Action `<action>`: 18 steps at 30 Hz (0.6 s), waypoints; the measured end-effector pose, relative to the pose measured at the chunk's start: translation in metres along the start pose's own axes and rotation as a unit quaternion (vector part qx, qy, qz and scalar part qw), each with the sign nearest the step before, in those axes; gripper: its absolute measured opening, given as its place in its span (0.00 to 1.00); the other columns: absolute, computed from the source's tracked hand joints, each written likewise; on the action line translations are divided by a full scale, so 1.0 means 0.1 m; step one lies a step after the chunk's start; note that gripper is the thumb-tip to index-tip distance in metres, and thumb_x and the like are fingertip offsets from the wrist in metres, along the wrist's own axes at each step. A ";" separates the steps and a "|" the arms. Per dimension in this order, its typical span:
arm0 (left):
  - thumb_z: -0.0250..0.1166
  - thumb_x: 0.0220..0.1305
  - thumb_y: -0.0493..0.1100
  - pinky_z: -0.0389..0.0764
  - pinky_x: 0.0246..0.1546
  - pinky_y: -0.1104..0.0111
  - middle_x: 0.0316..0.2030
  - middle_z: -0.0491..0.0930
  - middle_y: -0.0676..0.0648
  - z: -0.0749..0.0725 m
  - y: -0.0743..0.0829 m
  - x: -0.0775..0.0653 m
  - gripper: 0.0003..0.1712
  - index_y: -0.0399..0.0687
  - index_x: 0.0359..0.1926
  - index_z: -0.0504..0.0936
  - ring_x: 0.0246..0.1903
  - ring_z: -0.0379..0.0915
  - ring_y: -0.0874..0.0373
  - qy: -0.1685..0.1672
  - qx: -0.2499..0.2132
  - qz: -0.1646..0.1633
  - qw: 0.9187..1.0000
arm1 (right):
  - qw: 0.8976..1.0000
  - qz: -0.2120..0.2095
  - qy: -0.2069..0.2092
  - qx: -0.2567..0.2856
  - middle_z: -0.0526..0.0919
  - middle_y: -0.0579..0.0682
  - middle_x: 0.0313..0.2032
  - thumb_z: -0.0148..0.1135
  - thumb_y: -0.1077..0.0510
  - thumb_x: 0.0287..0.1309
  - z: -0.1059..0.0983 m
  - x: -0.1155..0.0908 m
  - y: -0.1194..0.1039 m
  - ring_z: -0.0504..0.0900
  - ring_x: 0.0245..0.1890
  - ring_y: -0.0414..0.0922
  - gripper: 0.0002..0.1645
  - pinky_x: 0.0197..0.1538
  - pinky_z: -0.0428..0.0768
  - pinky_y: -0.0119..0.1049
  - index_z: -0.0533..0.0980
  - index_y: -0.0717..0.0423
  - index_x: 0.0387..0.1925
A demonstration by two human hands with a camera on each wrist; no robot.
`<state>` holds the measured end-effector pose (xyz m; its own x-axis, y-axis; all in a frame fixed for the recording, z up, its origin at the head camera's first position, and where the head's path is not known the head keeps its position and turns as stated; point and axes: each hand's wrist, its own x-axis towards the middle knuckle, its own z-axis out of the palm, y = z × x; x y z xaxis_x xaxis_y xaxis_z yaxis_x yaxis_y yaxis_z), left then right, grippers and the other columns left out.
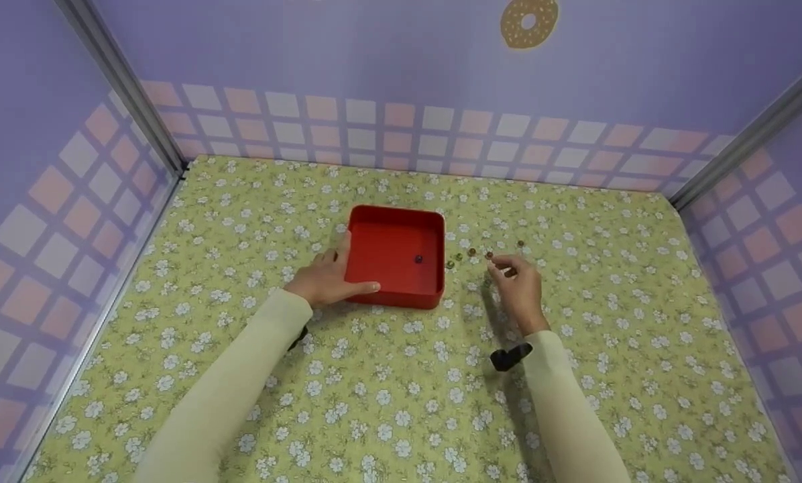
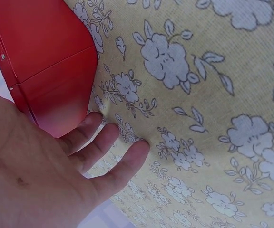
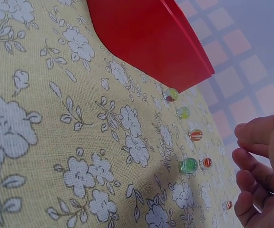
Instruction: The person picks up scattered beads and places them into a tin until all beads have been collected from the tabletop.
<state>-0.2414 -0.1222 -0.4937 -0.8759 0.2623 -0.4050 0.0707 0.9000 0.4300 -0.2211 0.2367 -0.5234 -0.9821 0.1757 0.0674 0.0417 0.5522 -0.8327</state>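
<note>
A square red box point(image 1: 401, 299) stands on the cloth, with one dark marble point(image 1: 419, 259) inside. My left hand point(image 1: 327, 278) rests against its near left corner, thumb laid over the front rim and index finger along the left side. Its other fingertips point(image 2: 137, 147) touch the cloth beside the box. To the right of the box my right hand point(image 1: 518, 288) hovers with bent fingers, thumb and index tips close together and no marble showing between them. Close by lie a green marble point(image 3: 189, 166), two orange-striped marbles point(image 3: 195, 135) point(image 3: 207, 162) and two yellow-green marbles point(image 3: 183, 112) point(image 3: 171, 94).
One more orange marble point(image 1: 520, 243) lies farther right, beyond my right hand. The flowered cloth point(image 1: 374, 389) covers the table. Purple walls with a checked band point(image 1: 434, 127) enclose it at the back and sides.
</note>
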 end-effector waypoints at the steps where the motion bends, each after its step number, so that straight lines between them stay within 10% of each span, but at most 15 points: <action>1: 0.45 0.38 0.92 0.66 0.63 0.41 0.77 0.40 0.38 0.00 0.00 0.00 0.75 0.64 0.73 0.17 0.74 0.42 0.36 0.000 0.000 -0.001 1.000 | 1.000 0.002 -0.001 -0.003 0.81 0.52 0.45 0.61 0.54 0.65 0.00 0.00 0.01 0.74 0.42 0.48 0.16 0.44 0.74 0.42 0.80 0.57 0.50; 18: 0.51 0.48 0.85 0.67 0.62 0.41 0.76 0.41 0.38 0.02 -0.01 -0.01 0.70 0.62 0.74 0.20 0.74 0.44 0.36 0.017 -0.001 0.011 1.000 | 1.000 0.013 -0.013 -0.002 0.83 0.53 0.45 0.61 0.55 0.64 0.00 -0.03 0.04 0.76 0.39 0.47 0.15 0.39 0.74 0.40 0.81 0.56 0.49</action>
<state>-0.2397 -0.1227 -0.4953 -0.8895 0.2709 -0.3681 0.0895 0.8931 0.4409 -0.2175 0.2385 -0.5265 -0.9852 0.1683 0.0319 0.0673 0.5518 -0.8313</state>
